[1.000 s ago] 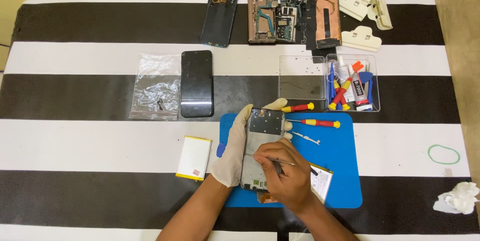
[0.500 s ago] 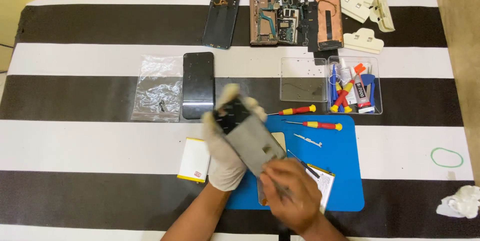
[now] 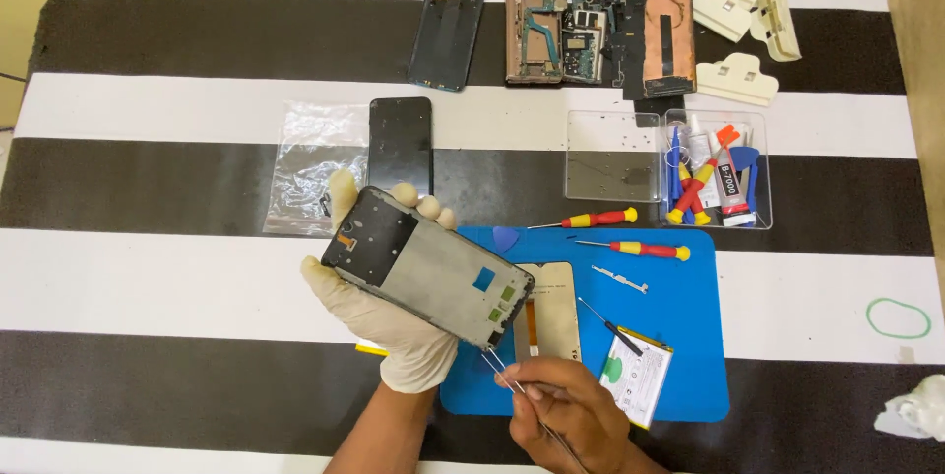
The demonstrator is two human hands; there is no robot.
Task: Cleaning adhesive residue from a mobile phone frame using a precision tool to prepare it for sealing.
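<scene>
My left hand (image 3: 389, 321), in a pale glove, grips an opened phone frame (image 3: 428, 267), lifted off the blue work mat (image 3: 679, 336) and tilted with its inner side up. My bare right hand (image 3: 571, 415) pinches thin metal tweezers (image 3: 507, 380), whose tips touch the frame's lower right corner. On the mat below the frame lie a tan phone panel with an orange ribbon (image 3: 551, 312), a white battery (image 3: 638, 376) and a black-tipped probe (image 3: 610, 324).
Two red-and-yellow screwdrivers (image 3: 591, 220) (image 3: 640, 250) lie at the mat's top edge. A clear tool box (image 3: 714, 174) and its lid (image 3: 608, 154) stand behind. A black phone (image 3: 400, 144), a plastic bag (image 3: 310, 164), several dismantled phone parts (image 3: 571, 26), a green rubber band (image 3: 898, 318).
My left hand has picked the phone frame up off the mat and turned it diagonally to the left. My right hand has dropped lower, bringing the tweezers to the frame's lower corner.
</scene>
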